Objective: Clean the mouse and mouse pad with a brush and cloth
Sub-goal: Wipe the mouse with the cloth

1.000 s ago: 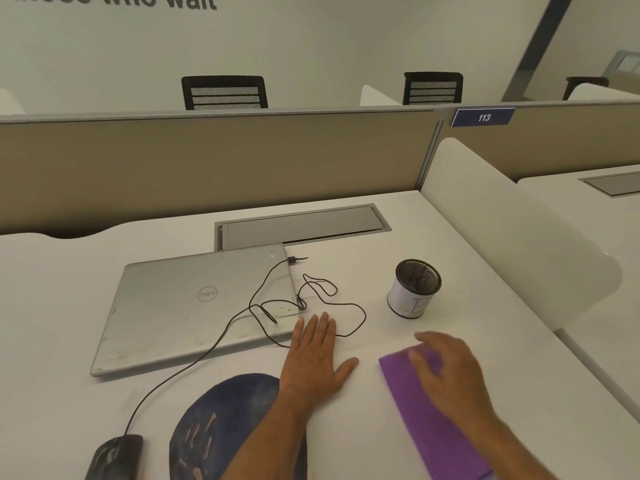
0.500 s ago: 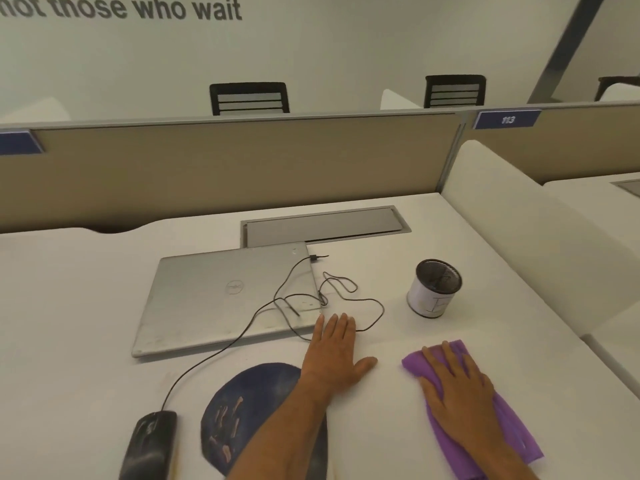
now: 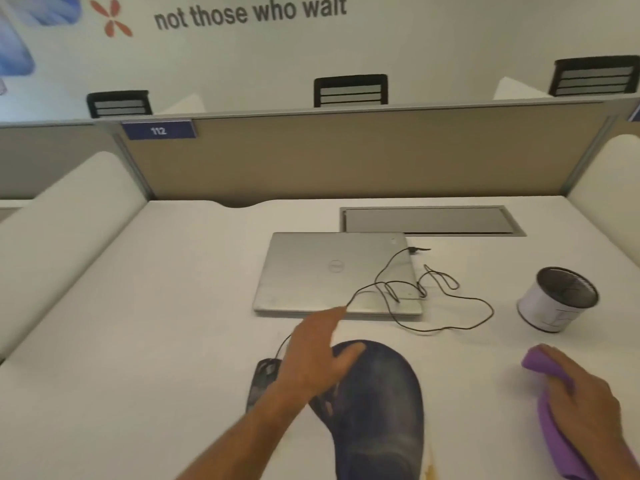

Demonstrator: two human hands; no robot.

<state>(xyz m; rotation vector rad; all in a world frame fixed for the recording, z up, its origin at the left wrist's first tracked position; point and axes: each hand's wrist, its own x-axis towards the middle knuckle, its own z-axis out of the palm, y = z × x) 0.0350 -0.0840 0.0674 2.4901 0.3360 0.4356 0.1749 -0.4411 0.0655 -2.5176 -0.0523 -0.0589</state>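
Your left hand hovered with fingers spread, holding nothing, above the mouse and mouse pad. Your right hand gripped the cloth on the bench.

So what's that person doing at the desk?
A person is getting ready to clean. Their right hand holds a purple cloth on the white desk. Their left hand, fingers straight, hovers over the black mouse and the edge of the dark blue mouse pad. A closed laptop and a small cup sit behind. No brush is visible.
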